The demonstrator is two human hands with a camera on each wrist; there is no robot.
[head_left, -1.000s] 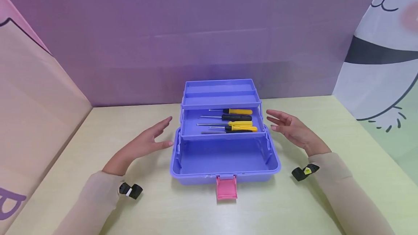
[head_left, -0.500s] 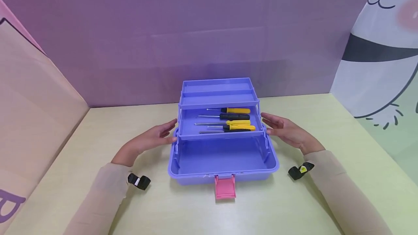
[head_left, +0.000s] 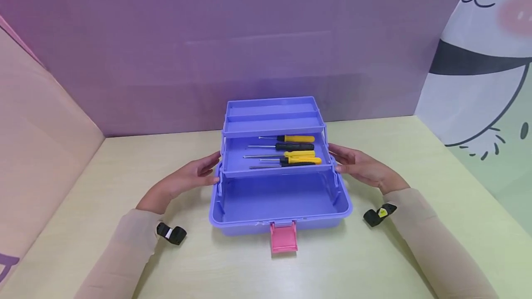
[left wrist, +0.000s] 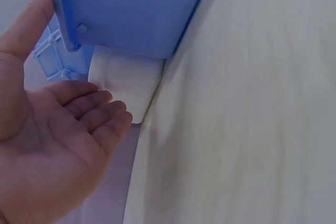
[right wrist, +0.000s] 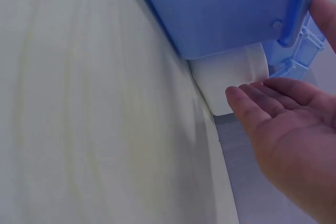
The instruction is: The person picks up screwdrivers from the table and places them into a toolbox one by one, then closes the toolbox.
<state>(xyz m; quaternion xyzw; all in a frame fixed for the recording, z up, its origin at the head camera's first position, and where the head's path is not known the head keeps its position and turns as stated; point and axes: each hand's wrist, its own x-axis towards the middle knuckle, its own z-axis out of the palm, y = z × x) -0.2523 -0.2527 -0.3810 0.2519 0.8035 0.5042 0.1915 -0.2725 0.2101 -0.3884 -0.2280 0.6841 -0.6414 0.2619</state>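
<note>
A purple-blue plastic toolbox (head_left: 245, 229) stands on the table with its tiered trays unfolded toward the back. Several screwdrivers (head_left: 296, 146) with yellow or black handles lie side by side in the middle tray (head_left: 236, 151). My left hand (head_left: 183, 182) is at the box's left side, thumb at the rim, fingers extended toward the rear. On the opposite side my right hand (head_left: 365, 168) mirrors it, with the thumb at the right rim. Both wrist views show a white rounded part (left wrist: 126, 80) behind the blue base, close to the fingertips.
A pink latch (head_left: 284, 238) hangs down from the box's front edge. The upper tray (head_left: 272, 126) and the deep bottom compartment (head_left: 278, 197) hold no tools. A purple backdrop (head_left: 249, 36) rises behind the pale wooden table (head_left: 365, 262).
Both hands have moved inward from beside the toolbox to its two sides, thumbs now at the rim. The head view has shifted slightly; the screwdrivers stay in the tray.
</note>
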